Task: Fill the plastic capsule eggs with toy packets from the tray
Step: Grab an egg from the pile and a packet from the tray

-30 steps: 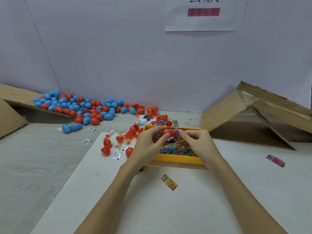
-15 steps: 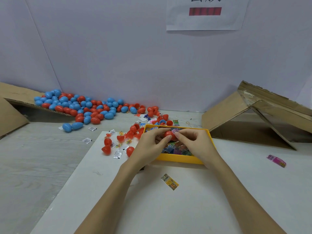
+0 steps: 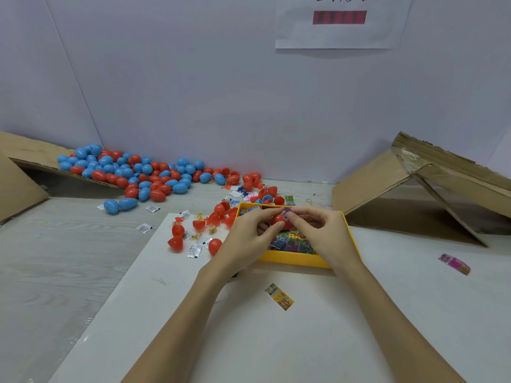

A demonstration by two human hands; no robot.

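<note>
I hold a red capsule egg (image 3: 279, 220) over the yellow tray (image 3: 293, 257), my left hand (image 3: 250, 236) gripping it with thumb and fingers curled round it. My right hand (image 3: 322, 233) pinches a purple toy packet (image 3: 287, 212) at the top of the egg, so both hands meet there. More toy packets lie in the tray under my hands; their print is too small to read. A yellow packet (image 3: 279, 296) with a barcode lies on the white tabletop (image 3: 304, 341) nearer me, and a pink packet (image 3: 455, 264) lies well to the right. Open red egg halves (image 3: 177, 237) sit left of the tray, and a heap of blue and red eggs (image 3: 138, 175) lies by the wall. The paper sign (image 3: 341, 22) on the wall shows a red bar; its writing is cut off.
</note>
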